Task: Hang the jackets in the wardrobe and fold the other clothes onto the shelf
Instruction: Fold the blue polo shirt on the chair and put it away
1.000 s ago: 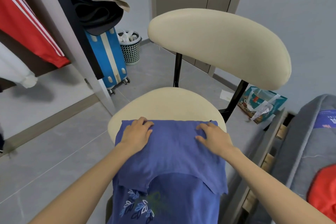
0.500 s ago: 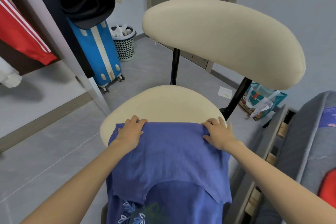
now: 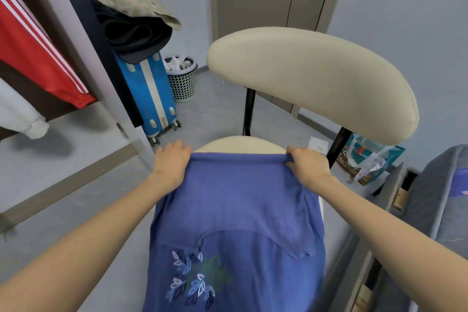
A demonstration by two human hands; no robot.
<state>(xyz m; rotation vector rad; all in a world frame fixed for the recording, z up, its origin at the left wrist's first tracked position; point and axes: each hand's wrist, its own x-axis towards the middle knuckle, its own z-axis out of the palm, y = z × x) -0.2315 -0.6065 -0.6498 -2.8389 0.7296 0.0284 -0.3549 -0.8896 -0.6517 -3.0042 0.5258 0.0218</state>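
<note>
**Both hands gripping the cloth: left hand (image 3: pixel 172 159) and right hand (image 3: pixel 307 167) on the blue shirt (image 3: pixel 235 200)**

Fingers are curling over the folded top edge of the blue shirt, one hand at each corner, and the edge is stretching tight between them. The shirt is lying on the chair (image 3: pixel 240 143), and its near end is hanging down toward the person. The chair's back is standing just behind the hands.

A blue suitcase (image 3: pixel 149 94) is standing by the wardrobe, with a bin (image 3: pixel 182 78) beside it. A red jacket (image 3: pixel 38 58) and a white sleeve (image 3: pixel 25 119) are hanging on the left. A bag (image 3: pixel 367 157) is sitting on the floor near a grey bed (image 3: pixel 435 197) on the right.

Both arms are reaching forward, one on each side of the shirt. Some fingertips are hiding under the cloth. The leaf picture on the shirt is looking blurry, and the bottom of the shirt is getting cut off.
</note>
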